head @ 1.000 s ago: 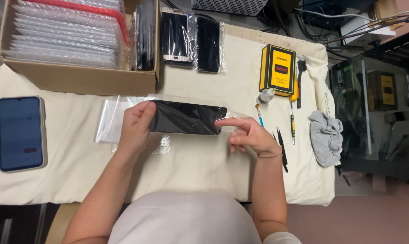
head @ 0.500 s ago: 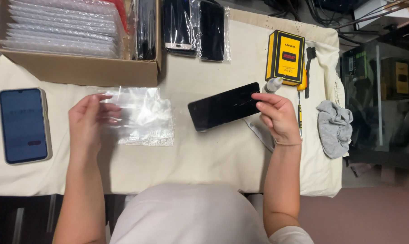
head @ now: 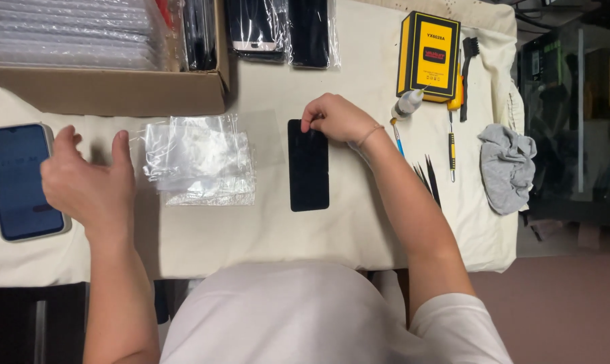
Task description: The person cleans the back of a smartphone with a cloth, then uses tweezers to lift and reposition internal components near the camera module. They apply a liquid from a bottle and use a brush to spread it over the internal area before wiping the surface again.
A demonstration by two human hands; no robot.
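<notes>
A black phone screen panel [head: 309,166] lies upright on the cream table cloth [head: 251,236] in the middle. My right hand [head: 335,118] rests on its top edge, fingertips pinching the upper corner. My left hand [head: 89,185] hovers with fingers spread between a blue phone [head: 18,178] at the left and a pile of clear plastic bags [head: 197,162]. It holds nothing.
A cardboard box [head: 109,94] of bagged parts stands at the back left. Bagged phones [head: 278,27] lie behind. A yellow tool case [head: 429,54], small bottle [head: 407,104], screwdrivers [head: 451,145], tweezers [head: 427,182] and a grey rag [head: 507,165] sit at the right.
My right hand has turned the black panel from a slant to upright and laid it on the cloth. My left hand let go of the plastic bags and moved left toward the blue phone.
</notes>
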